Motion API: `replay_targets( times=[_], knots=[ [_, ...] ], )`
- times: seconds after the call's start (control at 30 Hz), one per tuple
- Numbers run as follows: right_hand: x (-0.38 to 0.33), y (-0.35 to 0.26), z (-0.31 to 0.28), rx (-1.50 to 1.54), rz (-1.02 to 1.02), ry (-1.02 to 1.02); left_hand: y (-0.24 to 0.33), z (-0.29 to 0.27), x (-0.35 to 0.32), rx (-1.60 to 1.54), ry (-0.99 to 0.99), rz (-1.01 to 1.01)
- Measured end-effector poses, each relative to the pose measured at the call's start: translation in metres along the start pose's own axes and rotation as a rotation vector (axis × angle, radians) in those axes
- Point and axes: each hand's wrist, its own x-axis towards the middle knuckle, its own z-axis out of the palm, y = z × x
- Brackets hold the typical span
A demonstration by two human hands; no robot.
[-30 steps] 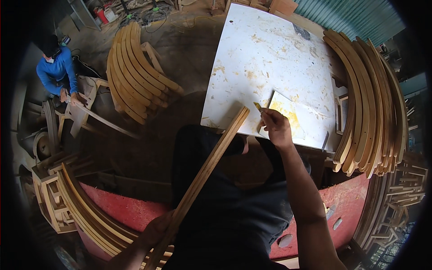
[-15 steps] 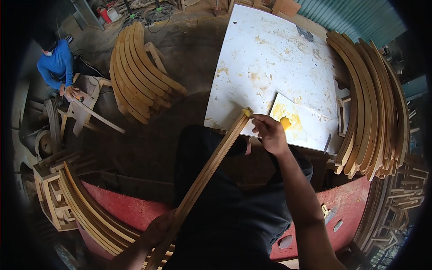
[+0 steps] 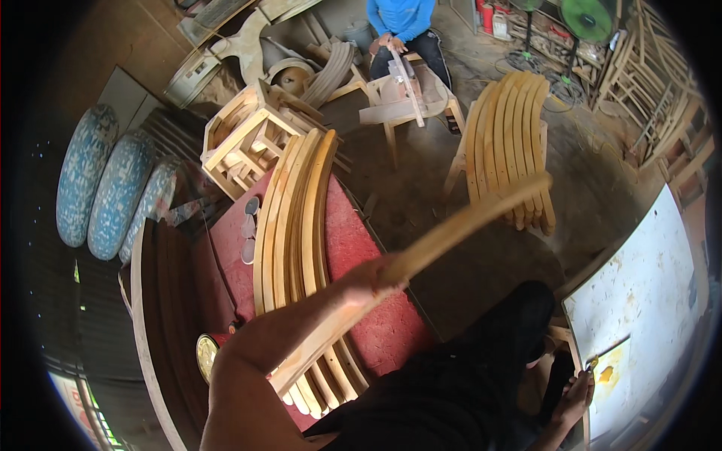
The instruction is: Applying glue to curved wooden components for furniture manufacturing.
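Note:
My left hand is closed around a curved wooden slat, which slopes from low beside my forearm up toward the far right. Beneath it, several similar curved slats lie side by side on a red surface. At the lower right, my right hand pinches a small yellow-smeared tool; its exact kind is too small to make out. The tool is by a little putty board bearing a yellow dab of putty. That board rests on a large white tabletop.
A person in a blue top handles a wooden piece ahead. Another batch of curved slats stands to their right. On the left are a slatted wooden frame, a tin and blue-speckled rounded objects. Green fans stand far right.
My view has swung left. The slat has moved from the white tabletop's edge to over the red surface, still in my left hand. My right hand remains by the putty board.

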Motion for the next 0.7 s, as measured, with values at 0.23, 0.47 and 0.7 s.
replay_targets(
  times=[0.23,0.47,0.7],
  knots=[
    [-0.01,-0.009,0.008,0.019,-0.066,-0.017,-0.082,-0.098,0.016,0.191,0.75,-0.038],
    [0.005,-0.011,0.009,-1.011,-0.222,-0.359,-0.161,-0.163,0.004,0.246,0.959,-0.212],
    [-0.015,-0.026,0.044,-0.408,-0.148,-0.19,-0.164,-0.164,0.048,0.418,0.781,-0.609]
  ],
)
